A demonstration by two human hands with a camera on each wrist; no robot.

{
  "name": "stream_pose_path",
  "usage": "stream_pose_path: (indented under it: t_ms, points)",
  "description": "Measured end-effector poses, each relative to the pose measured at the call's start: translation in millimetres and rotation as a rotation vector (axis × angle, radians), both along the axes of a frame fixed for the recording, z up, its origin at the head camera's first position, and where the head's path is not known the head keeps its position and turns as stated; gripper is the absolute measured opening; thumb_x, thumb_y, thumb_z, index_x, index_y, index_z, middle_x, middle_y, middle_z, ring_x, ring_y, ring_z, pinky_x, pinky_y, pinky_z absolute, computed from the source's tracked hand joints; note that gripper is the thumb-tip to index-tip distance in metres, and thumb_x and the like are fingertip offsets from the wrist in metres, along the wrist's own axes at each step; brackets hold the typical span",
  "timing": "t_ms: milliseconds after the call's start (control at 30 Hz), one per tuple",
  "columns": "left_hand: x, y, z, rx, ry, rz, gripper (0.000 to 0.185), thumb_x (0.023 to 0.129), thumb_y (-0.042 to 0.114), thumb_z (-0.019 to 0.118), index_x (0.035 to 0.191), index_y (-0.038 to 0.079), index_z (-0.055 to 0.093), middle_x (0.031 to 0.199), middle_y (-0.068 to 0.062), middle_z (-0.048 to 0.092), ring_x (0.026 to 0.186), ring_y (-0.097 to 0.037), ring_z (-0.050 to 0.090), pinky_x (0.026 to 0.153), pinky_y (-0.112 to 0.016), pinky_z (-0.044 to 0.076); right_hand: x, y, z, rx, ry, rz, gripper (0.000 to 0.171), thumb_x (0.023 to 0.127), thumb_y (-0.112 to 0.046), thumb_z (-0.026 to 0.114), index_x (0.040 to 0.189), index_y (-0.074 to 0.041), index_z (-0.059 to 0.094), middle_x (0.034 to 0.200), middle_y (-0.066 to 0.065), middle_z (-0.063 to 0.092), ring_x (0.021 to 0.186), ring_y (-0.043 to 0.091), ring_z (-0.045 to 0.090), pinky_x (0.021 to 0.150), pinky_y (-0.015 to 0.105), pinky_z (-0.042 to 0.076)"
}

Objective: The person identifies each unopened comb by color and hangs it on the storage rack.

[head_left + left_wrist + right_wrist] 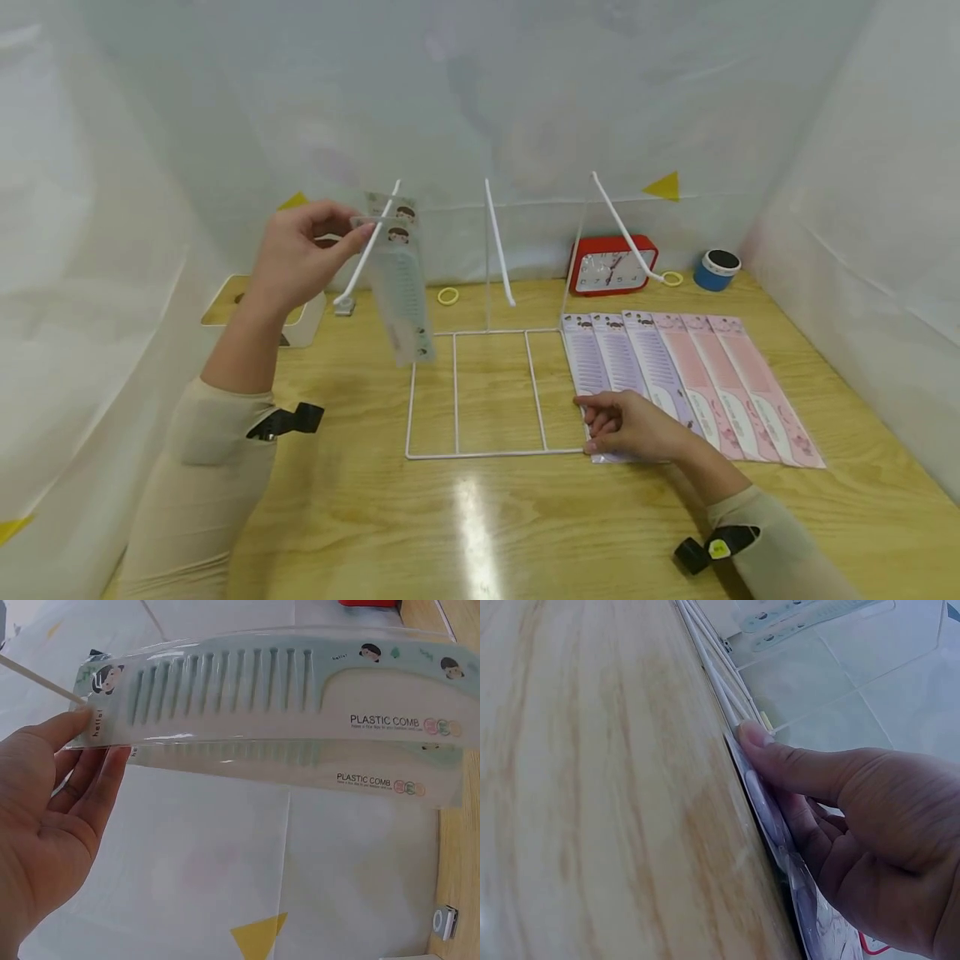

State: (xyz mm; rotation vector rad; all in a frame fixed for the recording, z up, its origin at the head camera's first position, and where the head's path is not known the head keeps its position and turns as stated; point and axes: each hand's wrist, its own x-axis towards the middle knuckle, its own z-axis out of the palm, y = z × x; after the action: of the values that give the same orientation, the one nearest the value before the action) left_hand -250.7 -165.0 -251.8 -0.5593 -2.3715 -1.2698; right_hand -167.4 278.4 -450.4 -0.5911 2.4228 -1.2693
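My left hand [303, 250] pinches the top end of a green packaged comb [225, 690] at the left prong [357, 271] of a white wire rack [495, 454]. A second green packaged comb [367, 787] hangs just behind it on that prong, its package printed "PLASTIC COMB". Both hang tilted over the rack's base. Down at the base's front right corner, my right hand [637, 425] grips the wire between thumb and fingers. It overlaps the nearest of the purple packaged combs [588, 358], which lie beside the rack.
Pink packaged combs [750, 383] lie right of the purple ones. Behind stand a red clock [613, 265] and a blue round container [717, 271]. Yellow rings [447, 296] lie near the back. A white box [303, 321] sits at left. Middle prong [498, 242] and right prong [626, 229] jut forward.
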Motion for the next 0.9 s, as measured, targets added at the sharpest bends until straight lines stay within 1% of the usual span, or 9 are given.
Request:
stream_pose_path:
  t_ms: [133,233,367,433,533,600,667,767,900]
  points:
    - [1.3,-1.4,-3.8,-0.073,0.044,0.000,0.022,0.093,0.019,0.072,0.106,0.001,0.072,0.092,-0.006,0.071,0.090,-0.009,0.070,0.079,-0.016,0.056,0.4,-0.4,3.5,0.030,-0.003,-0.015,0.075,0.080,-0.022,0.085,0.140,0.008,0.051,0.103,0.009,0.063,0.085,0.008,0.064,0.074,0.023,0.057]
    - [7.0,-5.9,-7.2,-0.145,0.018,-0.001,0.036,0.092,0.021,0.072,0.121,0.000,0.068,0.109,-0.017,0.070,0.101,-0.026,0.070,0.086,-0.031,0.058,-1.7,0.1,5.6,0.041,0.010,-0.011,0.074,0.080,-0.020,0.085,0.139,0.009,0.051,0.102,0.009,0.063,0.085,0.008,0.063,0.074,0.023,0.056]
    - [21.5,-17.6,-16.6,-0.214,-0.158,0.029,0.061,0.093,0.034,0.071,0.143,0.003,0.052,0.130,-0.020,0.061,0.113,-0.036,0.064,0.092,-0.049,0.055,-4.2,-0.3,6.8,0.037,0.016,-0.005,0.073,0.080,-0.020,0.085,0.138,0.010,0.052,0.101,0.011,0.064,0.084,0.009,0.063,0.074,0.023,0.057]
    - [31.3,-25.2,-24.6,-0.278,-0.249,0.034,0.064,0.095,0.037,0.068,0.146,0.004,0.049,0.137,-0.020,0.057,0.117,-0.037,0.062,0.092,-0.051,0.054,-5.3,-1.3,6.6,0.041,0.021,-0.008,0.071,0.080,-0.020,0.084,0.137,0.009,0.053,0.101,0.010,0.064,0.084,0.009,0.063,0.073,0.023,0.056]
    - [44.9,-33.0,-44.4,-0.329,-0.337,0.006,0.056,0.096,0.034,0.068,0.141,0.004,0.053,0.137,-0.019,0.058,0.115,-0.038,0.063,0.088,-0.050,0.056,-6.3,-3.3,7.3,0.049,0.026,-0.012,0.068,0.081,-0.020,0.084,0.135,0.008,0.056,0.100,0.010,0.064,0.083,0.008,0.063,0.072,0.023,0.056]
    - [52.9,-35.4,-62.8,-0.317,-0.377,-0.053,0.049,0.095,0.029,0.069,0.137,0.005,0.057,0.138,-0.017,0.058,0.113,-0.036,0.064,0.087,-0.047,0.057,-6.4,-4.1,8.6,0.061,0.025,-0.015,0.065,0.081,-0.020,0.084,0.134,0.007,0.057,0.099,0.009,0.064,0.082,0.009,0.063,0.071,0.023,0.056]
    - [60.5,-35.6,-83.1,-0.249,-0.403,-0.127,0.044,0.093,0.025,0.073,0.133,0.008,0.061,0.136,-0.013,0.059,0.111,-0.032,0.065,0.087,-0.042,0.057,-5.7,-5.2,10.4,0.069,0.017,-0.020,0.064,0.080,-0.021,0.085,0.133,0.005,0.059,0.099,0.008,0.065,0.082,0.009,0.063,0.072,0.023,0.056]
    - [71.5,-33.5,-110.3,-0.153,-0.455,-0.247,0.047,0.089,0.022,0.077,0.133,0.013,0.061,0.138,-0.010,0.056,0.113,-0.029,0.063,0.088,-0.035,0.056,-5.4,-4.6,11.3,0.066,0.016,-0.015,0.062,0.079,-0.022,0.086,0.131,0.002,0.061,0.100,0.008,0.065,0.083,0.010,0.065,0.073,0.024,0.057]
    - [82.0,-25.8,-137.9,-0.046,-0.524,-0.344,0.052,0.086,0.018,0.079,0.134,0.009,0.061,0.140,-0.015,0.054,0.115,-0.035,0.060,0.085,-0.031,0.057,-10.0,2.8,12.5,-0.008,-0.002,0.015,0.060,0.081,-0.016,0.084,0.132,0.003,0.060,0.102,0.013,0.065,0.087,0.010,0.069,0.077,0.026,0.059]
